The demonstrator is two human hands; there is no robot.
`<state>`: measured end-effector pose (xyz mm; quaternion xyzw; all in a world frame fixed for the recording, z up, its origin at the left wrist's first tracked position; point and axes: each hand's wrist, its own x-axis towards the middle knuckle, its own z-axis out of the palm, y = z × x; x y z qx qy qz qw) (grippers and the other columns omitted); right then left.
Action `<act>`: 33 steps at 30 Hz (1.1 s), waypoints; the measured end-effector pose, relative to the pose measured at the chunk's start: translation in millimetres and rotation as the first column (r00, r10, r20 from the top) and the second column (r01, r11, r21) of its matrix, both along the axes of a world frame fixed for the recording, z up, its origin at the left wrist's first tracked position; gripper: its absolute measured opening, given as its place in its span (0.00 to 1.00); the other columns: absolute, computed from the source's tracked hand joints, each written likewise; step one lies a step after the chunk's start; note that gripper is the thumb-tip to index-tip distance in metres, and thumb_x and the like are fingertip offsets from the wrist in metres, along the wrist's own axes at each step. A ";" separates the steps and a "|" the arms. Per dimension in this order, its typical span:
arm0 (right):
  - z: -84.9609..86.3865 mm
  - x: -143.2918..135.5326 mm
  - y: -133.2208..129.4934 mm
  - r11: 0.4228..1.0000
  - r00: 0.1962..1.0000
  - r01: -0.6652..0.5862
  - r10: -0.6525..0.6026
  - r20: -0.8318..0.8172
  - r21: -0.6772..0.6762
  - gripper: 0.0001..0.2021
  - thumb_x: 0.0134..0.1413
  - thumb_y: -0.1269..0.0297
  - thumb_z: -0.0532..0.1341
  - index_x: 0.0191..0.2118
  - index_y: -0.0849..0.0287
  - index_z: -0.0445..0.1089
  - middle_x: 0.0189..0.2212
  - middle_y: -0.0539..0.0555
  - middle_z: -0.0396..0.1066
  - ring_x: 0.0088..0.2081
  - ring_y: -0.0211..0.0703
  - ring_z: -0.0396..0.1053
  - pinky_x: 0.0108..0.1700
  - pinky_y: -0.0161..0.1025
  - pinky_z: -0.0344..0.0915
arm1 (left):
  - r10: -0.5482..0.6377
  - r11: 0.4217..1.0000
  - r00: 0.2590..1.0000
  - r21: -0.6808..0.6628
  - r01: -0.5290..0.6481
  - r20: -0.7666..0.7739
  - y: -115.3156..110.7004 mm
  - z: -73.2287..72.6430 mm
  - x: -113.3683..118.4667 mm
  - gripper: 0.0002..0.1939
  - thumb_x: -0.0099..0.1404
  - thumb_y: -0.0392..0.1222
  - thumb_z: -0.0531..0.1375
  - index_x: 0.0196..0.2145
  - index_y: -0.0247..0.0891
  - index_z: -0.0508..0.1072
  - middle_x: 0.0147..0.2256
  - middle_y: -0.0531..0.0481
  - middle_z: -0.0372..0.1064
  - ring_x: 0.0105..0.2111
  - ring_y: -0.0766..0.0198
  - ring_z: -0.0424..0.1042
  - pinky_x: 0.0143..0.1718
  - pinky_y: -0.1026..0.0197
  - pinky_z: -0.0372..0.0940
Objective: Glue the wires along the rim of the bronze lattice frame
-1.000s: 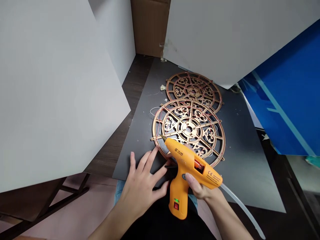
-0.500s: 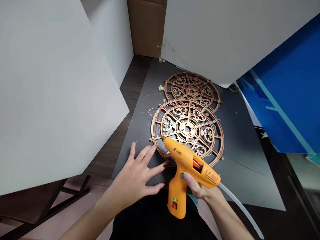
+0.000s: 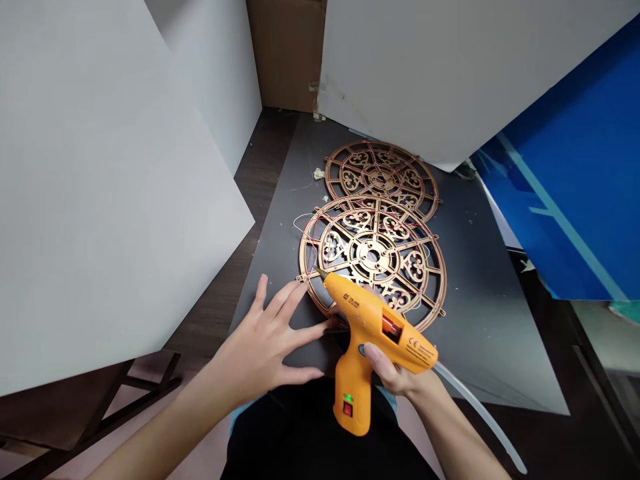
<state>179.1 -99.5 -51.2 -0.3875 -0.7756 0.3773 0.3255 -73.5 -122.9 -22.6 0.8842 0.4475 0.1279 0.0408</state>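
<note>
My right hand (image 3: 387, 370) is wrapped round an orange glue gun (image 3: 360, 313), its thumb on the near side and its other fingers mostly hidden behind the body. The gun's metal tip points left, at the left part of the rim of a round wooden openwork panel (image 3: 374, 257). A translucent glue stick (image 3: 483, 417) sticks out of the rear, and a green light glows on the handle. My left hand (image 3: 267, 340) has its fingers spread, with fingertips at the panel's lower left rim. Thin red and white wires run over the panel.
A second round wooden panel (image 3: 383, 175) lies behind, partly under the first. Both rest on a dark grey sheet (image 3: 480, 347). Large white boards (image 3: 110, 187) stand at the left and back, a brown cardboard piece (image 3: 287, 53) between them. A blue board (image 3: 590, 180) is at the right.
The whole view has shifted slightly. My left hand has moved a little to the left, its fingers still spread near the rim. The glue gun stays at nearly the same spot over the panel.
</note>
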 end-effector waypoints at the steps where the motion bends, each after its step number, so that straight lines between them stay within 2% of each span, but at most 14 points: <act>1: 1.0 -0.5 0.7 0.999 1.000 -0.027 0.027 0.016 0.038 0.25 0.63 0.50 0.52 0.64 0.42 0.57 0.54 0.58 0.69 0.57 0.67 0.66 0.55 0.70 0.65 | -0.023 1.000 1.000 -0.003 0.023 -0.001 2.2 2.6 -3.5 0.33 0.58 0.66 0.61 0.59 0.55 0.66 0.64 0.38 0.51 0.63 0.43 0.54 0.63 0.27 0.37; 3: 4.6 -2.3 3.0 0.994 0.998 -0.051 0.048 0.034 0.097 0.26 0.65 0.51 0.50 0.66 0.41 0.52 0.54 0.58 0.68 0.56 0.66 0.67 0.55 0.69 0.66 | -0.076 0.997 0.997 -0.005 0.076 0.018 7.0 8.4 -11.2 0.34 0.59 0.65 0.61 0.60 0.52 0.65 0.62 0.38 0.56 0.61 0.44 0.58 0.63 0.28 0.37; 5: 9.1 -4.5 5.7 0.994 0.997 -0.068 0.066 0.033 0.085 0.26 0.65 0.50 0.49 0.67 0.40 0.50 0.54 0.57 0.68 0.54 0.64 0.68 0.53 0.67 0.67 | -0.060 0.998 0.993 0.037 0.057 0.103 12.0 13.9 -17.4 0.24 0.64 0.56 0.60 0.55 0.46 0.71 0.55 0.41 0.66 0.56 0.50 0.64 0.65 0.33 0.39; 7: 12.3 -6.1 7.9 0.995 0.996 -0.091 0.090 0.028 0.038 0.25 0.65 0.48 0.47 0.66 0.39 0.51 0.52 0.56 0.68 0.51 0.61 0.70 0.51 0.64 0.70 | 0.079 0.994 0.977 0.062 -0.092 0.198 16.9 18.2 -19.3 0.12 0.68 0.44 0.57 0.47 0.43 0.74 0.46 0.46 0.73 0.47 0.57 0.70 0.62 0.43 0.50; 9: 13.0 -6.6 8.8 0.994 0.994 -0.104 0.104 0.019 0.019 0.25 0.65 0.47 0.47 0.65 0.40 0.51 0.50 0.57 0.68 0.49 0.60 0.71 0.49 0.63 0.70 | 0.281 0.959 0.918 -0.046 -0.279 0.280 22.5 21.2 -16.5 0.09 0.69 0.40 0.54 0.41 0.43 0.75 0.39 0.51 0.75 0.37 0.62 0.71 0.50 0.55 0.61; 10: 12.5 -6.4 8.9 0.995 0.995 -0.099 0.099 0.013 0.030 0.25 0.65 0.47 0.47 0.65 0.41 0.51 0.51 0.57 0.68 0.50 0.60 0.70 0.50 0.64 0.70 | 0.385 0.922 0.872 -0.157 -0.353 0.302 25.8 22.3 -14.0 0.10 0.70 0.42 0.54 0.40 0.43 0.75 0.36 0.52 0.74 0.33 0.64 0.70 0.41 0.59 0.63; 12: 10.7 -5.4 8.6 0.993 0.995 -0.100 0.099 0.012 0.058 0.25 0.65 0.50 0.48 0.65 0.42 0.52 0.51 0.59 0.67 0.52 0.61 0.69 0.52 0.65 0.68 | 0.569 0.794 0.771 -0.436 -0.424 0.287 33.7 23.8 -8.7 0.12 0.69 0.48 0.54 0.43 0.44 0.73 0.33 0.54 0.73 0.23 0.67 0.66 0.29 0.62 0.60; 15: 9.5 -5.0 8.6 0.991 0.994 -0.113 0.112 0.021 0.067 0.25 0.65 0.51 0.48 0.66 0.43 0.51 0.51 0.58 0.68 0.53 0.61 0.68 0.53 0.65 0.68 | 0.703 0.610 0.649 -0.715 -0.342 0.290 45.2 24.0 -2.7 0.19 0.67 0.55 0.54 0.49 0.41 0.67 0.31 0.56 0.72 0.17 0.70 0.62 0.22 0.63 0.57; 17: 10.6 -6.1 9.1 0.991 0.994 -0.110 0.109 0.014 0.077 0.25 0.65 0.51 0.48 0.66 0.43 0.52 0.50 0.58 0.69 0.52 0.60 0.69 0.51 0.63 0.69 | 0.745 0.549 0.587 -0.791 -0.270 0.317 49.4 22.1 0.6 0.24 0.66 0.56 0.53 0.55 0.40 0.62 0.29 0.57 0.69 0.15 0.70 0.60 0.19 0.63 0.55; 19: 11.7 -7.5 9.3 0.991 0.995 -0.098 0.098 0.005 0.090 0.25 0.65 0.52 0.48 0.66 0.43 0.53 0.51 0.57 0.69 0.51 0.59 0.70 0.50 0.61 0.70 | 0.747 0.545 0.567 -0.807 -0.226 0.346 50.1 19.1 4.9 0.27 0.66 0.56 0.54 0.57 0.39 0.61 0.28 0.58 0.66 0.16 0.70 0.59 0.20 0.63 0.55; 23: 7.8 -5.5 7.4 0.991 0.998 -0.054 0.057 -0.020 0.120 0.27 0.64 0.54 0.51 0.68 0.40 0.48 0.56 0.52 0.66 0.52 0.57 0.70 0.52 0.57 0.69 | 0.741 0.578 0.518 -0.799 -0.166 0.428 47.9 14.8 14.2 0.24 0.63 0.53 0.56 0.53 0.38 0.66 0.29 0.56 0.65 0.27 0.67 0.66 0.31 0.62 0.61; 27: 0.0 0.9 5.1 0.991 0.997 -0.073 0.076 -0.014 0.116 0.26 0.64 0.53 0.52 0.66 0.36 0.51 0.56 0.49 0.67 0.56 0.58 0.67 0.55 0.58 0.67 | 0.789 0.530 0.421 -0.843 -0.095 0.448 49.9 15.2 16.3 0.21 0.61 0.53 0.57 0.47 0.35 0.69 0.28 0.55 0.63 0.28 0.67 0.65 0.30 0.63 0.59; 30: 0.7 0.9 5.6 0.990 0.994 -0.107 0.108 -0.004 0.094 0.24 0.64 0.53 0.51 0.64 0.40 0.55 0.53 0.52 0.69 0.55 0.59 0.68 0.54 0.60 0.68 | 0.783 0.523 0.441 -0.848 -0.087 0.438 50.3 13.8 15.2 0.16 0.62 0.51 0.57 0.42 0.36 0.69 0.26 0.56 0.62 0.26 0.68 0.63 0.28 0.64 0.58; 33: 6.8 -3.4 7.7 0.990 0.994 -0.100 0.104 -0.035 0.096 0.23 0.62 0.55 0.51 0.62 0.40 0.57 0.50 0.52 0.70 0.50 0.57 0.71 0.50 0.58 0.70 | 0.767 0.521 0.474 -0.851 -0.066 0.433 47.1 9.7 16.5 0.14 0.64 0.50 0.56 0.43 0.39 0.66 0.27 0.55 0.67 0.28 0.66 0.69 0.28 0.64 0.61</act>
